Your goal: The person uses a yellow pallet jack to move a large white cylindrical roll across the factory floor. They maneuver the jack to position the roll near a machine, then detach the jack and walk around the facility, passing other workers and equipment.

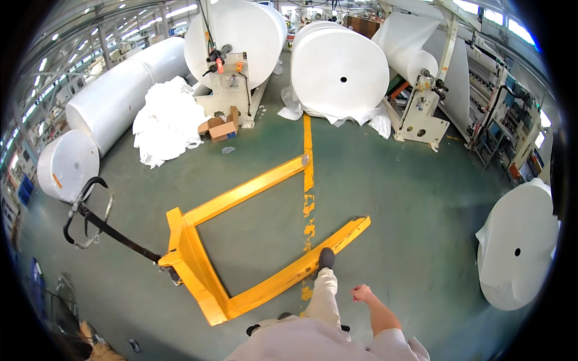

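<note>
My right hand (362, 293) hangs over the floor to the right of my leg, its fingers curled in with nothing showing in them. It touches nothing. My left hand is out of sight. A yellow pallet jack (201, 259) lies across the floor before me, its two forks pointing right and bearing no load. My dark shoe (326, 258) overlaps the nearer fork (283, 281); whether it rests on it or passes above, I cannot tell. The jack's black handle (120, 233) leans out to the left, ending in a loop grip (90, 212).
Big white rolls (340, 72) stand ahead, with more along the left, beside a heap of white sheeting (167, 120) and an open cardboard box (221, 126). Another white roll (512, 246) stands at right. Machine stands (421, 117) flank the far roll. A worn yellow line (308, 138) crosses the green floor.
</note>
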Tool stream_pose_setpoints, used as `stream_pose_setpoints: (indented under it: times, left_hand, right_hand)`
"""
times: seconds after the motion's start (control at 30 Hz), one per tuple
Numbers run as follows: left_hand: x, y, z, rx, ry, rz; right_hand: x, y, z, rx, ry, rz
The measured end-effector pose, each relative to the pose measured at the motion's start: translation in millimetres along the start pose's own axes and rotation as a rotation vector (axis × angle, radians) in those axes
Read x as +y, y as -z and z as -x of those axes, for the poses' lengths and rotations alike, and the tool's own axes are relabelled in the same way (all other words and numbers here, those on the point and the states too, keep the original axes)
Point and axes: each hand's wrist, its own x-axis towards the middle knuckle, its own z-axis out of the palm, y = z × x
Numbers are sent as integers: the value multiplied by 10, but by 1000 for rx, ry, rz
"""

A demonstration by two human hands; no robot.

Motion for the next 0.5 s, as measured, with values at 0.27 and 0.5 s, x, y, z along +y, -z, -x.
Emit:
stream_pose_setpoints:
  times: [0.27, 0.5]
  left_hand:
    - [921, -1217, -314, 13, -186, 385]
    - [3297, -734, -167, 419, -752, -477]
  right_hand:
    - [146, 634, -693, 112, 61, -95]
    - [1428, 468, -295, 188, -13, -241]
